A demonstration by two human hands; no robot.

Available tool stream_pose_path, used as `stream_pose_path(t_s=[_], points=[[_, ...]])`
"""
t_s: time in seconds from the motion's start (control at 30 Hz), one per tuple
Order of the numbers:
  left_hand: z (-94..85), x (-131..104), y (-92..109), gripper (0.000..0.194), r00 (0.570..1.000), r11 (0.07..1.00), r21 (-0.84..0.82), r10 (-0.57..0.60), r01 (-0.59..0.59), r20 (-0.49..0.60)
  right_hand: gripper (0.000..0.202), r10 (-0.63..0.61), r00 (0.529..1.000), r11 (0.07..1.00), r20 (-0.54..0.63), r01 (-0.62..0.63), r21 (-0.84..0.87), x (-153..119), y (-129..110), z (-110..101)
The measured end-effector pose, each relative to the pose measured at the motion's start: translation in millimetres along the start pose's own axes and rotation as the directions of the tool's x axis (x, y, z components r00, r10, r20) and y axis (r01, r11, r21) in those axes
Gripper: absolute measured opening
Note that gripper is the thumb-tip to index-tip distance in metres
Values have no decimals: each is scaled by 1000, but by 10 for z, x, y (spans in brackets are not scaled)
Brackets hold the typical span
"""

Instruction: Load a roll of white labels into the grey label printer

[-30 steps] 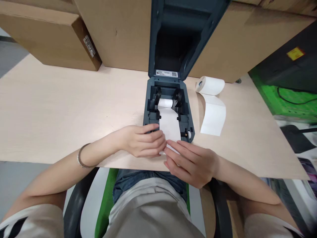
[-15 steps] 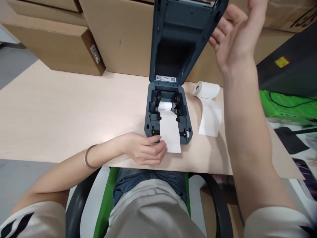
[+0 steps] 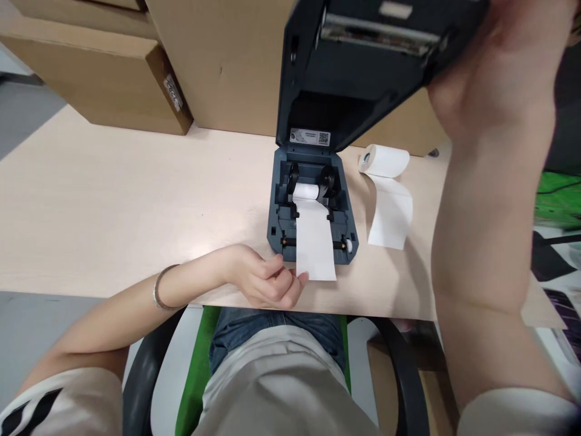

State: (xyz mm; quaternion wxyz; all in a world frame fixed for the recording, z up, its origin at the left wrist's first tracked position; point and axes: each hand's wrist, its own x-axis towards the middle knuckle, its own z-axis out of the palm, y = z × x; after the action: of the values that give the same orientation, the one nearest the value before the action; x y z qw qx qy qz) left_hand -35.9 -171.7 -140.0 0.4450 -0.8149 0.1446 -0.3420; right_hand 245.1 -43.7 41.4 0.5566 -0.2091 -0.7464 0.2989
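Observation:
A dark label printer [image 3: 276,206] stands on the table with its lid [image 3: 358,72] raised and tilted forward. Inside lies a small white roll [image 3: 305,191], and its paper strip [image 3: 316,242] runs over the roller and past the front edge. My left hand [image 3: 272,281] is at the printer's front left, fingers curled, with fingertips at the strip's lower left corner. At the upper right my right hand [image 3: 494,66] is against the lid's right edge, its fingers hidden behind the lid.
A second white roll [image 3: 385,161] with a loose strip lies on the table [image 3: 113,212] right of the printer. Cardboard boxes [image 3: 91,79] line the back. Green material [image 3: 560,200] and a dark phone-like object [image 3: 565,315] are at the right.
The lid has swung forward and down towards me. My right hand has come nearer and moved right, onto the lid's edge. My left fingers have curled and dropped slightly at the strip's corner.

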Motion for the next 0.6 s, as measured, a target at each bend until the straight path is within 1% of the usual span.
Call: stream_pose_path(t_s=[0.07, 0.1, 0.17, 0.2, 0.23, 0.27, 0.33, 0.37, 0.4, 0.43, 0.47, 0.5, 0.53, 0.57, 0.6], points=[[-7, -6, 7, 15, 994, 996, 8, 92, -93, 55, 30, -47, 994, 992, 100, 58, -108, -293, -74, -39], [-4, -7, 14, 18, 986, 988, 10, 151, -152, 65, 37, -52, 986, 985, 160, 76, -152, -438, -105, -48], [12, -6, 32, 21, 966, 967, 23, 253, -254, 47, 52, -60, 964, 968, 258, 120, -222, -703, -166, -31], [21, -4, 41, 20, 958, 958, 28, 286, -286, 19, 56, -67, 953, 954, 295, 148, -262, -821, -198, -6], [29, -1, 49, 19, 952, 951, 24, 307, -307, 6, 56, -62, 947, 936, 316, 165, -311, -928, -229, 26], [35, 4, 54, 19, 947, 947, 3, 320, -321, 22, 55, -52, 944, 915, 327, 176, -363, -1026, -255, 63], [40, 14, 58, 24, 936, 942, -57, 336, -331, 110, 55, -45, 938, 881, 343, 199, -428, -1197, -287, 136], [40, 20, 55, 28, 930, 940, -60, 340, -335, 140, 58, -47, 935, 876, 351, 207, -436, -1274, -290, 168], [38, 25, 49, 31, 928, 940, -25, 340, -341, 151, 62, -56, 931, 872, 362, 222, -436, -1347, -285, 194], [36, 30, 40, 32, 931, 936, 48, 340, -349, 134, 67, -73, 923, 865, 378, 248, -437, -1418, -273, 217], [33, 35, 27, 33, 930, 919, 149, 354, -365, 97, 70, -86, 917, 856, 390, 268, -442, -1485, -259, 237], [28, 38, 13, 35, 921, 886, 252, 384, -389, 72, 73, -88, 912, 845, 400, 281, -456, -1549, -243, 255], [24, 40, -3, 38, 902, 842, 335, 427, -424, 68, 73, -79, 911, 832, 405, 284, -477, -1609, -227, 274], [19, 40, -17, 42, 872, 794, 377, 481, -477, 90, 72, -70, 910, 818, 409, 287, -498, -1665, -210, 293], [14, 36, -27, 46, 831, 751, 375, 543, -544, 119, 71, -66, 910, 806, 409, 291, -516, -1716, -192, 313]])
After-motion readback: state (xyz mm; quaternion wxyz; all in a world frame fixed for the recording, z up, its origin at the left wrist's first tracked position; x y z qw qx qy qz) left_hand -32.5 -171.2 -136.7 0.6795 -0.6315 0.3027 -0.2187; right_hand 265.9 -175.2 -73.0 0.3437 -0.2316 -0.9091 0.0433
